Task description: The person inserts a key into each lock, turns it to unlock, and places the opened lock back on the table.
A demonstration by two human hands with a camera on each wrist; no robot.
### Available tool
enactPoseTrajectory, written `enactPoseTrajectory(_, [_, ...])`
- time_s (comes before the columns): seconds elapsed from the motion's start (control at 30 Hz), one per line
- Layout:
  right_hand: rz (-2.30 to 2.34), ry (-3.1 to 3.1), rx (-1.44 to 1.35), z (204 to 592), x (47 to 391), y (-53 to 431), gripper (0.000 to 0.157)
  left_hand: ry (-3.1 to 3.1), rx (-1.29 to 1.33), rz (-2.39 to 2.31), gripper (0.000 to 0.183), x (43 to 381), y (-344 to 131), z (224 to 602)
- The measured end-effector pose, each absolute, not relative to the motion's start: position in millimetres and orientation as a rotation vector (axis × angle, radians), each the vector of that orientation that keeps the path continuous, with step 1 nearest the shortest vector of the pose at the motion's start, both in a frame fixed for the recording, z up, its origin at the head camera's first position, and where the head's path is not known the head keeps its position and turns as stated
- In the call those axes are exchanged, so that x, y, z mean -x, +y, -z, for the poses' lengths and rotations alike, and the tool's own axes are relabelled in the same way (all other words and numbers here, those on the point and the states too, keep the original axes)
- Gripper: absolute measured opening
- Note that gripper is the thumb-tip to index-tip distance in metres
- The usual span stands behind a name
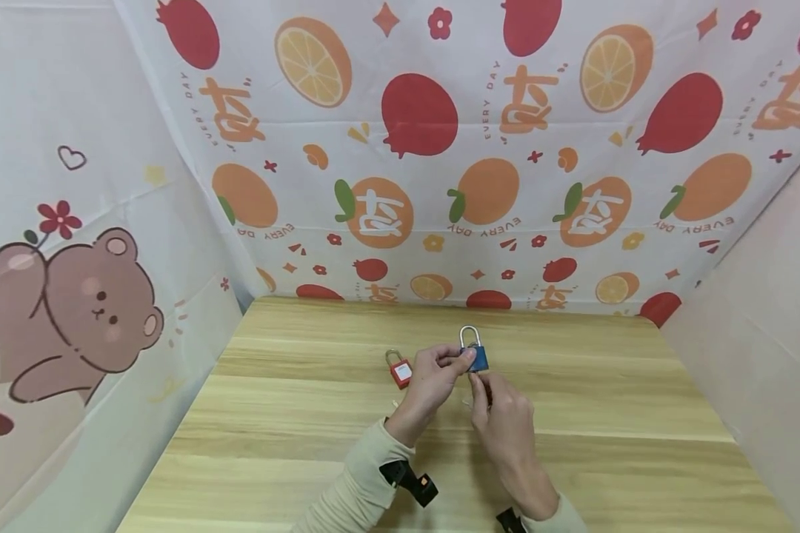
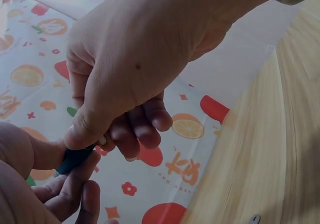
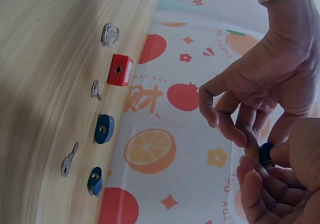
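My left hand point(image 1: 430, 381) grips a blue padlock point(image 1: 481, 360) by its body, thumb across the front, with the silver shackle upward. Just below it, my right hand point(image 1: 507, 422) pinches a small metal key point(image 2: 102, 140) against the padlock's underside. Fingers cover most of that key, and whether it sits in the keyhole cannot be seen. In the right wrist view, the dark blue end of the held padlock point(image 3: 266, 154) shows between both hands. Left of my left hand, a red padlock point(image 1: 401, 372) with a white label lies on the table.
Along the wooden table point(image 1: 293, 414) the right wrist view shows a silver round-edged lock point(image 3: 110, 35), two blue padlocks, one point(image 3: 104, 129) nearer the red one, and two loose keys, one point(image 3: 69, 160) farther out. Fruit-patterned cloth point(image 1: 420, 252) hangs behind; pale cloth walls flank the sides.
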State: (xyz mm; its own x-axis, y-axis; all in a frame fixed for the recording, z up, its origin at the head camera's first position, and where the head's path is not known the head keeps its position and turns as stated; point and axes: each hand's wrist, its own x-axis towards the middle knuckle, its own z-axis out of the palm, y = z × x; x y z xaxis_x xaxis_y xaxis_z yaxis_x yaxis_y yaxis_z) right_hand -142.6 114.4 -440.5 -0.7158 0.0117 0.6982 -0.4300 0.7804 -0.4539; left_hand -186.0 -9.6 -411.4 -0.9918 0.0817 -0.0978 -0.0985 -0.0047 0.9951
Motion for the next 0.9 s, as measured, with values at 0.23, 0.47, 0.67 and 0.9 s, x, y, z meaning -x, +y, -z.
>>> enactPoseTrajectory(0.23, [-0.799, -2.224, -0.302, 439.5, 143.8, 118.3, 0.018, 2.112, 0.009, -2.152, 0.031, 187.0, -11.1, 411.7])
enactPoseTrajectory(0.47, [-0.913, -2.203, -0.324, 433.6, 146.8, 125.5, 0.020, 2.118, 0.012, -2.161, 0.032, 187.2, -12.9, 413.0])
enactPoseTrajectory(0.67, [-1.323, -2.359, -0.161, 418.1, 153.7, 140.8, 0.015, 2.131, 0.047, -2.169, 0.033, 187.7, -13.3, 411.7])
enactPoseTrajectory(0.9, [-1.799, -2.524, -0.012, 409.2, 169.9, 158.1, 0.034, 2.145, 0.051, -2.156, 0.034, 187.3, -12.0, 414.4])
